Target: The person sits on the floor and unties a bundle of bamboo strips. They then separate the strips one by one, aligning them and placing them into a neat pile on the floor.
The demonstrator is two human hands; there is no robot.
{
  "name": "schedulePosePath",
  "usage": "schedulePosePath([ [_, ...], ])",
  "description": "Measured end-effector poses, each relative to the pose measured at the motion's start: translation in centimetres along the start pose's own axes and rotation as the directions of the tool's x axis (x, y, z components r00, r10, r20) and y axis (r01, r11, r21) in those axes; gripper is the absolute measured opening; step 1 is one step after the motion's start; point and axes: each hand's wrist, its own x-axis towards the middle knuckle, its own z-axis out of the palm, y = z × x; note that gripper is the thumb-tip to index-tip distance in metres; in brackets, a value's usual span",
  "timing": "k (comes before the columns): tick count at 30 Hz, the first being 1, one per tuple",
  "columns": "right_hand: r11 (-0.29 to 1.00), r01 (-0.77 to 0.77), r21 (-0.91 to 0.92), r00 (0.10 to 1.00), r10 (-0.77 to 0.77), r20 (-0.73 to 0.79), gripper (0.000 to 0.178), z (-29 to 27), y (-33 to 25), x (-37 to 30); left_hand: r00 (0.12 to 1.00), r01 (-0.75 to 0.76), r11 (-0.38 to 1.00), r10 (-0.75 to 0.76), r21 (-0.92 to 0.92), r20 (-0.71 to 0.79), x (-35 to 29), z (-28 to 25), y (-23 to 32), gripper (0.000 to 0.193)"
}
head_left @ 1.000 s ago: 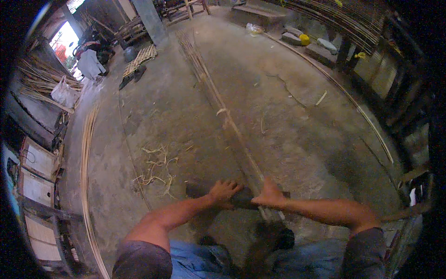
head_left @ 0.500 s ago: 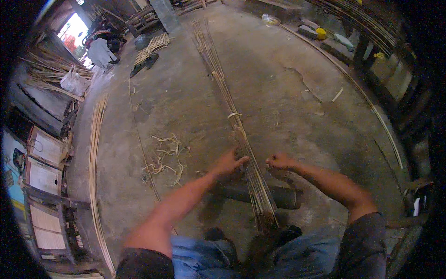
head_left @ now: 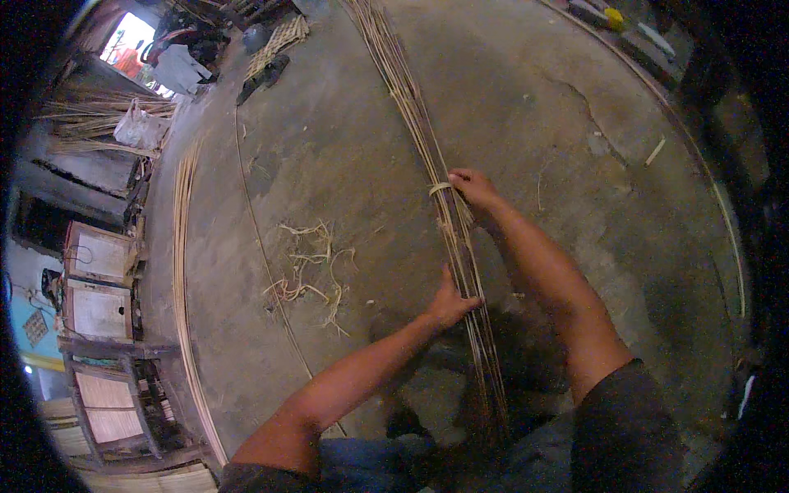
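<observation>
A long bundle of thin bamboo strips (head_left: 411,105) runs from the far edge down toward my legs. Around its middle goes a pale tie (head_left: 440,188). My left hand (head_left: 454,304) is closed round the nearer part of the bundle, its thumb lying across the strips. Farther up, my right hand (head_left: 477,191) has its fingers closed at the right side of the tie, touching the bundle there. Its fingertips are partly hidden, so any loose tie end in them does not show. The strips' near ends fade into shadow between my legs.
Curled pale scraps (head_left: 308,267) lie on the concrete floor to the left, beside one long thin strip (head_left: 255,222). Beyond them rests a bunch of lighter strips (head_left: 182,263). Wooden frames (head_left: 100,283) stand at the left edge. A woven mat (head_left: 278,45) lies at the far left.
My right hand has moved from beside the bundle's near part up to the tie and closed there. My left hand now grips the strips. The view has shifted.
</observation>
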Motion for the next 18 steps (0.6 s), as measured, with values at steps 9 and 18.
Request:
schedulePosePath([
  [9,0.991,-0.130,0.029,0.930,0.112,0.349,0.020,1.3,-8.9,-6.2,0.892,0.310,0.796,-0.055,-0.519,0.449,-2.6,-5.6,-2.2,0.077],
  [18,0.972,0.065,-0.226,0.992,-0.039,0.120,0.015,-0.2,-9.7,-10.3,0.836,0.318,0.936,-0.201,-0.153,0.511,-4.3,-5.1,0.0,0.056],
])
